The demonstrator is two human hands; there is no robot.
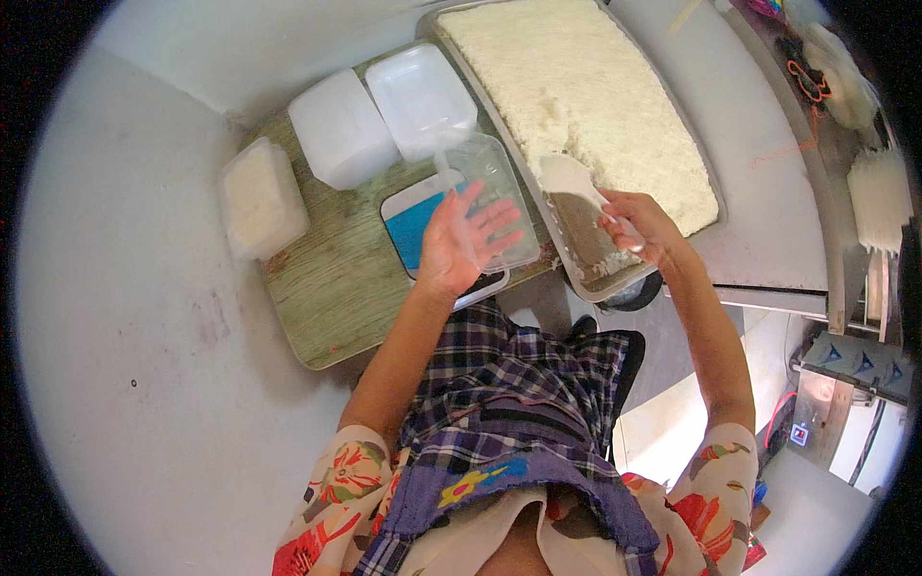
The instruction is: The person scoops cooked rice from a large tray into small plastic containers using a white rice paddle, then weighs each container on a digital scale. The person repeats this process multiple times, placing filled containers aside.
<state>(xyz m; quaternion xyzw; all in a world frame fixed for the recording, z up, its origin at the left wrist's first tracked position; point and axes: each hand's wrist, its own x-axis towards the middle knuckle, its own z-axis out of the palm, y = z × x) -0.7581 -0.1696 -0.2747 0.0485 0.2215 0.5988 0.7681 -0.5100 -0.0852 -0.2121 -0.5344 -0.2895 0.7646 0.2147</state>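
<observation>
My right hand [637, 227] grips a white plastic rice paddle [573, 176], its blade at the edge of the cooked rice [569, 72] in a large metal tray [497, 119]. The tray's near end is bare metal with loose grains. My left hand [472, 234], palm up and fingers spread, is at a clear plastic container [511, 180]; whether it bears the container's weight I cannot tell. Beneath them lies a kitchen scale [414, 223] with a blue and white top, partly hidden.
On the wood-patterned table [338, 288] stand a stack of white containers [342, 129], an upturned-rim clear container [421, 93] beside it, and a container filled with rice [263, 198] at the left edge. A wall borders the left. A dark round vessel [634, 291] is below the tray's near end.
</observation>
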